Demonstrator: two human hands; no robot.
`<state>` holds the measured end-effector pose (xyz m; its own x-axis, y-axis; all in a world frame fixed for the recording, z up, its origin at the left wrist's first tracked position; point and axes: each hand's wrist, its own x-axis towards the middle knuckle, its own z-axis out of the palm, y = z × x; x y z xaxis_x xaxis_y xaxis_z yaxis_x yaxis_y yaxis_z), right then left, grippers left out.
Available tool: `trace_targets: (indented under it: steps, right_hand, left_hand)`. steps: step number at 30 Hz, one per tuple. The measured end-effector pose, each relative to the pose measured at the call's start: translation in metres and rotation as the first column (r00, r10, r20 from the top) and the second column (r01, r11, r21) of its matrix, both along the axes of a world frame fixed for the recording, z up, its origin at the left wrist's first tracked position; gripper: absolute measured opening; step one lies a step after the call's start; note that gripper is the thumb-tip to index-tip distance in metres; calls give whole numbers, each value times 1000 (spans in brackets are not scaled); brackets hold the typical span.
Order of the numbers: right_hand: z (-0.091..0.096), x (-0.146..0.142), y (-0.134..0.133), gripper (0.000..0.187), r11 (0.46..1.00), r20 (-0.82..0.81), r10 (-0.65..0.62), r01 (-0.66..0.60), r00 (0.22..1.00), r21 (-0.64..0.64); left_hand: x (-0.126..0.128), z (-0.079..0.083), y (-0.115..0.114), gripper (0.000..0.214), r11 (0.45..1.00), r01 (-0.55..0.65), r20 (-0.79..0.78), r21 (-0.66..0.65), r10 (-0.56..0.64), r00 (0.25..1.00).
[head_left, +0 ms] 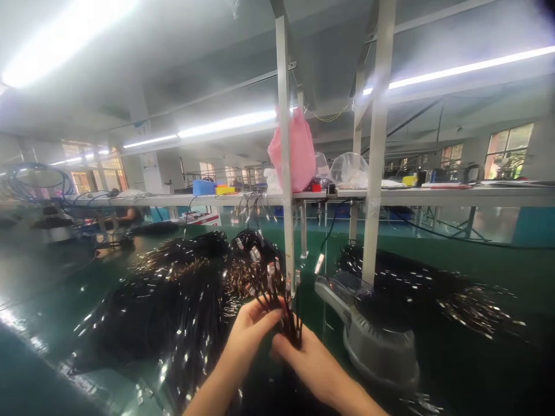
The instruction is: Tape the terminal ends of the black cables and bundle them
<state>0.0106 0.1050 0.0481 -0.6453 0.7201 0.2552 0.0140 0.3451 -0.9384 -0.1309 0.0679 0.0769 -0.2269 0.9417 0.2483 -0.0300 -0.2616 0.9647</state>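
Low in the middle of the head view, a bundle of black cables (291, 323) with metal connector ends stands up between both hands. My left hand (258, 318) is closed around the upper part of the bundle, its thumb across the front. Just below and to the right, my right hand (299, 349) wraps the same bundle lower down. Silvery connectors (271, 271) fan out above my fingers. The lower length of the bundle is dark and hard to make out.
Large heaps of black cables (143, 312) lie to the left, and another cable pile (416, 283) lies at the right. A grey device (381, 346) sits beside my right arm. Beyond are white posts (284, 144), a long shelf (455, 196) and a pink bag (299, 153).
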Motion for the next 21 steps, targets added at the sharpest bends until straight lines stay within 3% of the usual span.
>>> trace_targets:
  steps: [2, 5, 7, 9, 11, 16, 21]
  right_hand:
    - [-5, 3, 2, 51, 999, -41, 25, -27, 999, -45]
    - [-4, 9, 2, 59, 997, -48, 37, -40, 998, -68]
    - [-1, 13, 1, 47, 996, -23, 46, -47, 999, -78]
    - [0, 13, 0, 23, 996, 35, 34, -31, 999, -83]
    - [-1, 12, 0, 18, 996, 96, 9, 0, 995, -88]
    - [-9, 11, 6, 11, 989, 46, 23, -16, 999, -145]
    - [-18, 17, 10, 26, 972, -50, 22, -33, 999, -231]
  left_hand:
    - [-3, -3, -1, 25, 997, 60, -53, -40, -62, 997]
    - [-7, -2, -3, 43, 984, 170, -147, -59, -177, 973]
    - [-5, 3, -3, 52, 973, 231, -183, -19, -230, 956]
    - [0, 10, -3, 56, 965, 261, -164, 16, -255, 953]
    - [8, 17, -1, 59, 962, 271, -136, 6, -268, 954]
    - [17, 20, 7, 31, 971, 237, -162, -3, -235, 958]
    - [0, 12, 10, 29, 1000, 2, -176, 29, 3, 984]
